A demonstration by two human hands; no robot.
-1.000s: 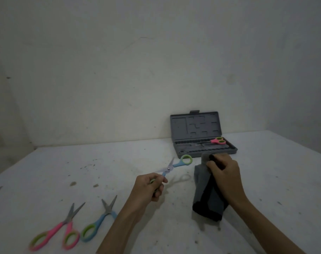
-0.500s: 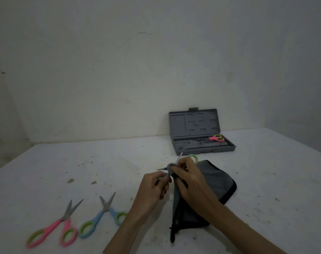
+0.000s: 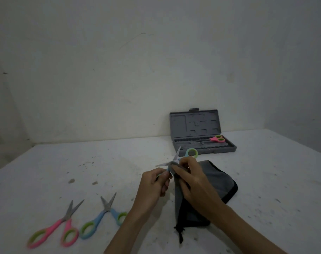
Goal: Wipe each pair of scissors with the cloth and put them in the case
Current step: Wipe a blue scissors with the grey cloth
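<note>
- Blue scissors (image 3: 176,159): held above the surface, in front of the case, blades spread open; one green-lined loop (image 3: 192,153) shows beyond the hands.
- Left hand (image 3: 154,182): grip closed around the lower handle.
- Right hand (image 3: 192,178): grip pinches a fold of the grey cloth (image 3: 216,180) against the blades at the pivot.
- Cloth: remainder trails onto the surface (image 3: 46,165), in front of the case.
- Case (image 3: 201,136): grey, lid upright, pink scissors (image 3: 216,139) inside.
- Well left of the case, nearer the person: pink pair (image 3: 57,227) and blue pair (image 3: 101,217), both lying flat.
</note>
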